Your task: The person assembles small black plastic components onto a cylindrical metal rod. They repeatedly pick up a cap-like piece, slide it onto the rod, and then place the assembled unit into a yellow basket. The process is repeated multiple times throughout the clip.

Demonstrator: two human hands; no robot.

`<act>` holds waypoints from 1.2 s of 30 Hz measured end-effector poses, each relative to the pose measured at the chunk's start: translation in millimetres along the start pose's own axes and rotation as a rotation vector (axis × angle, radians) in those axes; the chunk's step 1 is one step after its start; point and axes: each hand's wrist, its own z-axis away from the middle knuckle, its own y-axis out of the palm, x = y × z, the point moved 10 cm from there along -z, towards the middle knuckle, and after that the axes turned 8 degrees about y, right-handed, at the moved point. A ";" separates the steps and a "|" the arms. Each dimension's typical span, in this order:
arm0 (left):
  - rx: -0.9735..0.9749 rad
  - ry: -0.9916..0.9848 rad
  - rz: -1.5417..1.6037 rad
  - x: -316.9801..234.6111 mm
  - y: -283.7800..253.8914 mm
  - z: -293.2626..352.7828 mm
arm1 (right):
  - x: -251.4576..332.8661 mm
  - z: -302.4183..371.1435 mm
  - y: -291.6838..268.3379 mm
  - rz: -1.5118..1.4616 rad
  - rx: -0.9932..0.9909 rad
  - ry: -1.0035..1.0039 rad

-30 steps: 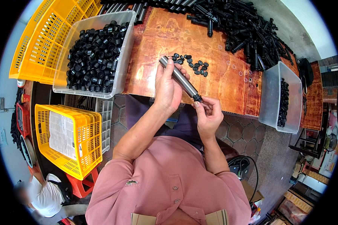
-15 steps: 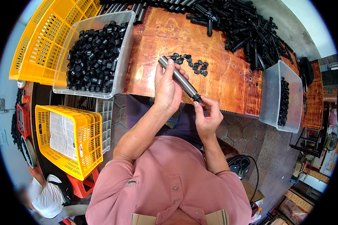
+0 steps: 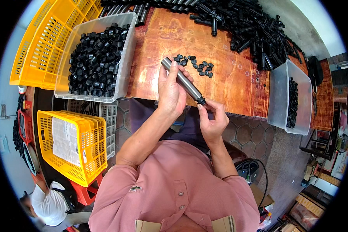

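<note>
Grey tube (image 3: pixel 188 86), one — left grip (image 3: pixel 171 94) wrapped round it; right grip (image 3: pixel 214 120) clamped on one black end fitting (image 3: pixel 200 100).

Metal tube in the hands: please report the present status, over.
Left hand closed around metal tube, tube tilted. Right hand fingertips at its black end piece, grip unclear. Small black parts on table, just beyond tube.
</note>
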 end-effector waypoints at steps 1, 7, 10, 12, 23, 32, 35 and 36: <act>-0.004 -0.009 -0.008 1.2 0.9 2.2 | 1.6 -0.6 0.5 0.007 0.005 -0.003; 0.013 -0.018 -0.001 2.8 -1.6 2.0 | 0.2 -1.8 2.7 -0.018 0.022 0.032; 0.015 -0.035 0.021 2.5 1.5 4.4 | -0.9 -1.5 1.6 -0.036 0.012 0.036; 0.017 -0.043 0.037 2.8 2.5 5.2 | -3.3 0.0 0.3 -0.049 0.005 0.048; 0.068 -0.078 0.105 4.3 6.0 10.1 | -5.8 5.8 -1.3 -0.069 0.016 0.104; 0.183 -0.189 0.314 0.4 15.6 14.0 | 41.0 9.5 -0.1 0.086 0.025 -0.154; 0.229 -0.181 0.322 -4.6 22.9 16.6 | 42.9 11.8 -3.8 0.088 0.003 -0.175; 0.218 -0.169 0.304 -5.7 23.6 17.4 | 44.8 11.3 -5.5 0.111 0.000 -0.209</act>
